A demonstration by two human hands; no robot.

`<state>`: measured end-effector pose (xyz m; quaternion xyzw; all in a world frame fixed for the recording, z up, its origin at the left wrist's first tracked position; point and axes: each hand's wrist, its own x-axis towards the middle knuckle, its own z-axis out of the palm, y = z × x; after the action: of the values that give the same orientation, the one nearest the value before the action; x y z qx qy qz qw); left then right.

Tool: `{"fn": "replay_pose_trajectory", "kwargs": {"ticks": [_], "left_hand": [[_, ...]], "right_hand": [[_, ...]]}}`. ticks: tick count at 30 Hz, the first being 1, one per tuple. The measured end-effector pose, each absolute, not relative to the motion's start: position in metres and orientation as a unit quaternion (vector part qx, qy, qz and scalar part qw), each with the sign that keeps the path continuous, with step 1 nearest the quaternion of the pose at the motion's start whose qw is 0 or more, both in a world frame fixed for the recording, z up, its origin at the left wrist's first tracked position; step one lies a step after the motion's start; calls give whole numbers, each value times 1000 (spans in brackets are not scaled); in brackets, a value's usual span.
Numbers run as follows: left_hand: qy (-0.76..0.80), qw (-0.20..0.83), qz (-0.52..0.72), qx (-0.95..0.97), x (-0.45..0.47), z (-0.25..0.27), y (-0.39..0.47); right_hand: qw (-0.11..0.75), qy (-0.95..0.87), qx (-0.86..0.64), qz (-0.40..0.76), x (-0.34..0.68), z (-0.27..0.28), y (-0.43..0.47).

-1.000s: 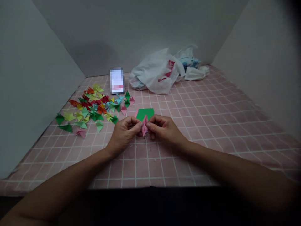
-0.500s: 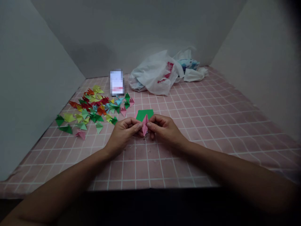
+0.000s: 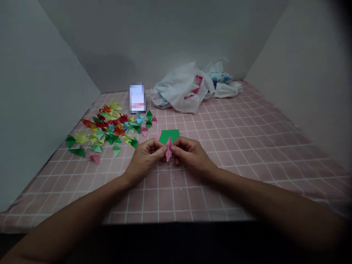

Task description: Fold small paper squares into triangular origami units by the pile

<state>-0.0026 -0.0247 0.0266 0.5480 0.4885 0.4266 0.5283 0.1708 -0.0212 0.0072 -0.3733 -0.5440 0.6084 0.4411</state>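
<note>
A narrow, pointed piece of folded pink paper (image 3: 168, 149) stands between my two hands, its long points up and down. My left hand (image 3: 150, 153) pinches its left side between thumb and fingers. On the right side, my right hand (image 3: 187, 150) pinches it the same way. Just behind lies green paper (image 3: 169, 135), flat on the table, with a pink edge showing at its left. Folded paper cranes (image 3: 111, 138) in many colours spread out to the left of my hands.
A phone (image 3: 137, 98) with a lit, blurred screen stands behind the cranes. A white plastic bag (image 3: 181, 88) with red print and a blue-white package (image 3: 220, 77) lie at the back. Pink checked cloth (image 3: 247, 146) covers the table; walls enclose three sides.
The pink paper tilts slightly, its lower tip now a little further left. Both hands keep their pinch on it. The whole view has shifted slightly.
</note>
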Motion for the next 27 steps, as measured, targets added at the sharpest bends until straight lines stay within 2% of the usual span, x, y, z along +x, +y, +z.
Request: {"fn": "replay_pose_trajectory", "kwargs": {"ticks": [4,14,19,27], "left_hand": [[485,521,429,556,-2,25,-25],[424,599,447,512,0,20,-30],[418,589,449,526,-1,20,-28],[432,597,411,536,-1,21,-26]], "right_hand": [[440,-543,-377,607,169,5,-21],[455,-544,-373,599,167,3,-24],[441,-570,-385,576,170,3,-22],[455,-516,-357,631,171,9,-19]]}}
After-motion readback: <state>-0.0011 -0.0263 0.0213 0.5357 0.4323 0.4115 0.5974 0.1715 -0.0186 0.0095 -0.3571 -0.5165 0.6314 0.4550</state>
